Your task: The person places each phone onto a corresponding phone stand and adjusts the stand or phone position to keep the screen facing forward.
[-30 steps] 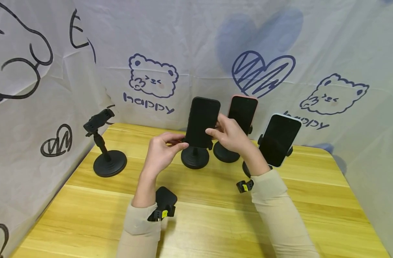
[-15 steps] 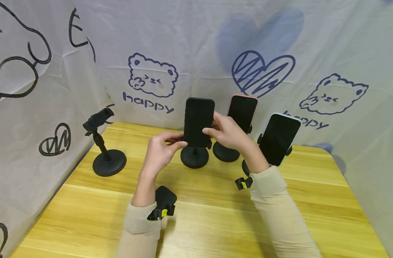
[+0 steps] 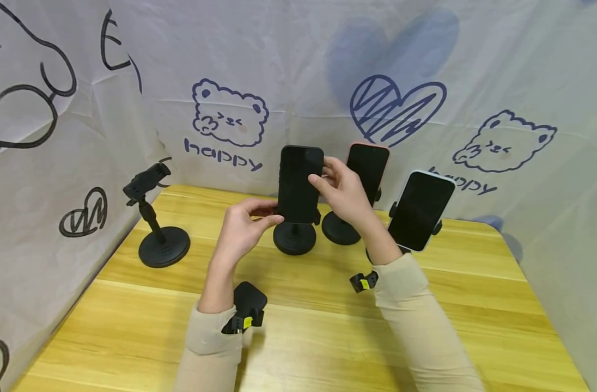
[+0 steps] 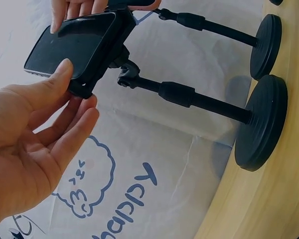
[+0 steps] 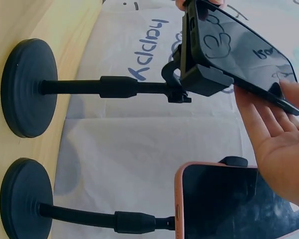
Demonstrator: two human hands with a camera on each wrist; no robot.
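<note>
the white backdrop [image 3: 298, 54] reads "happy" [image 3: 223, 154] 2 times, 1 partly hidden.

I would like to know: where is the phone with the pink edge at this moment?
In the head view, the pink-edged phone is right of centre, between the black phone and the white-edged phone, partly behind the right hand.

Right hand [image 3: 346, 195] higher on phone [image 3: 297, 188]

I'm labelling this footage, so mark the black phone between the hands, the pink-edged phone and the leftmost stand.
Black phone [image 3: 299, 188], head view: middle of its screen.
Pink-edged phone [image 5: 229, 203], right wrist view: its dark screen.
Leftmost stand [image 3: 150, 216], head view: its pole.
</note>
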